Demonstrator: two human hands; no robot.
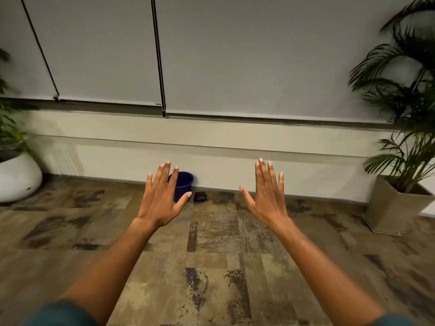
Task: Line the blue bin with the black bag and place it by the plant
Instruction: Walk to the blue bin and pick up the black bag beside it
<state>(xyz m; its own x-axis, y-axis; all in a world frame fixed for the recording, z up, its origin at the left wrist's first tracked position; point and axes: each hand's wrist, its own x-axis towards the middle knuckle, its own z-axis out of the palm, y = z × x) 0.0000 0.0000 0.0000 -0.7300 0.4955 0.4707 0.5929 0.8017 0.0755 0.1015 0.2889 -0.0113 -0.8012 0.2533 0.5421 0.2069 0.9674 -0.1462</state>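
I hold both hands out in front of me, palms down, fingers spread and flat, gripping nothing. My left hand [162, 196] crosses my view of the bin [183, 184], hiding its left side, but it is not touching it; the bin stands much farther off, on the floor [211, 267] against the base of the wall [211, 161]. My right hand [268, 194] hangs to the right of the bin, over bare floor as I see it.

The bin is upright, mouth up, and I see no liner over its rim, so I judge the lining not yet begun. Just right of the bin lies a small dark lump, the bag [200, 196], crumpled on the floor. Whether it touches the bin I cannot tell. It sits there within one reach of the bin, which makes sense: pick it up, shake it open, push it in.

There are two plants. Well right of the bin stands a palm [404, 95] in a square pot [397, 205]; well left of the bin, a leafy plant [9, 118] in a round white pot [18, 177]. Which one is meant I cannot say; both are well apart from the bin.

My arms are stretched because I am not yet near enough to grasp anything. I think the next thing is to step closer and take the bag first, since a crumpled film needs both hands to find its opening.
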